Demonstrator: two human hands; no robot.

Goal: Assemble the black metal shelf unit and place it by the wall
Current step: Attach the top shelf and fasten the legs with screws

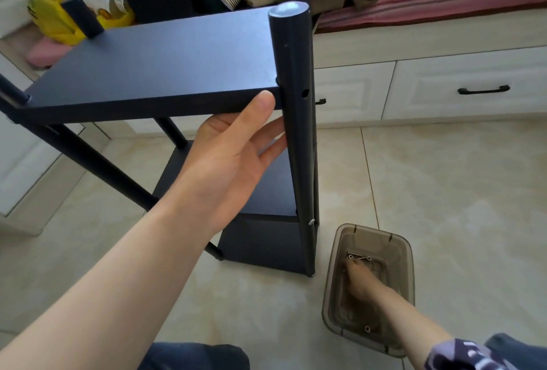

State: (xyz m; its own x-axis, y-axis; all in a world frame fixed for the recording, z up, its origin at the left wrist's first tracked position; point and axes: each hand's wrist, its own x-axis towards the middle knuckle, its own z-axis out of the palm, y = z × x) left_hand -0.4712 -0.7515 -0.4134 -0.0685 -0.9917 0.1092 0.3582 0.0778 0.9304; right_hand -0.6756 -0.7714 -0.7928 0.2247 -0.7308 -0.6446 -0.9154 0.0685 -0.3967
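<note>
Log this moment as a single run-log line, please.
left hand: supports top shelf from below | right hand: inside plastic bin, at screws

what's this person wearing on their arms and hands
No gloves, rings or watch show. The left hand and forearm are bare, with no sleeve in view. On the right, a dark sleeve with a pale pattern starts above the bare forearm. The right hand shows only dimly through a tinted box.

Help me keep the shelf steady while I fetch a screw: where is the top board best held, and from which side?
Take the top board by its near long edge, beside the front post, coming from below and in front. The board is thin and flat, so the left hand can put fingers beneath and thumb on the edge.
</note>
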